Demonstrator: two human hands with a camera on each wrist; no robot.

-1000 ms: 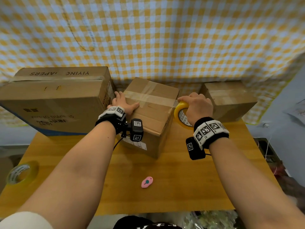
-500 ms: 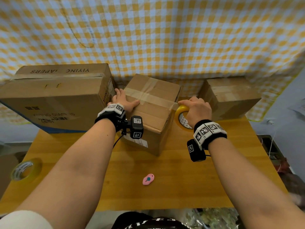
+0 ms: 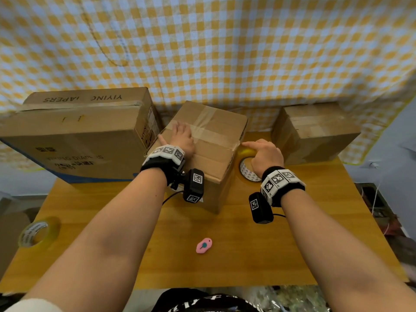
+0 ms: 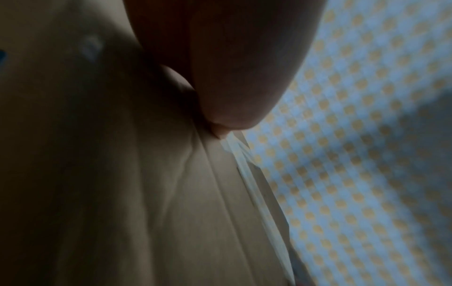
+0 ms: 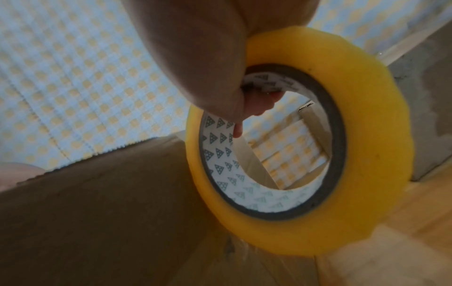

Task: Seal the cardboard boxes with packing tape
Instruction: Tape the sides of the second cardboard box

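Observation:
A middle cardboard box [image 3: 216, 140] stands on the wooden table [image 3: 247, 255] with a strip of clear tape [image 3: 209, 131] across its top. My left hand [image 3: 182, 136] lies flat on that tape near the box's left edge, fingers straight. My right hand [image 3: 263, 152] grips a yellow tape roll [image 3: 246, 171] just off the box's right side, fingers hooked through its core [image 5: 259, 104]. The roll [image 5: 342, 135] hangs beside the box's right face [image 5: 110, 203]. The left wrist view is dark and shows a thumb [image 4: 232, 77] on cardboard.
A large box [image 3: 74, 140] stands at the left and a smaller taped box [image 3: 315, 131] at the right. A second tape roll [image 3: 38, 230] lies at the table's left edge. A pink cutter [image 3: 203, 245] lies near the front. A checked cloth [image 3: 202, 41] hangs behind.
My left hand has slid from the box's left edge up onto the tape on its top. My right hand has carried the roll down beside the box's right face.

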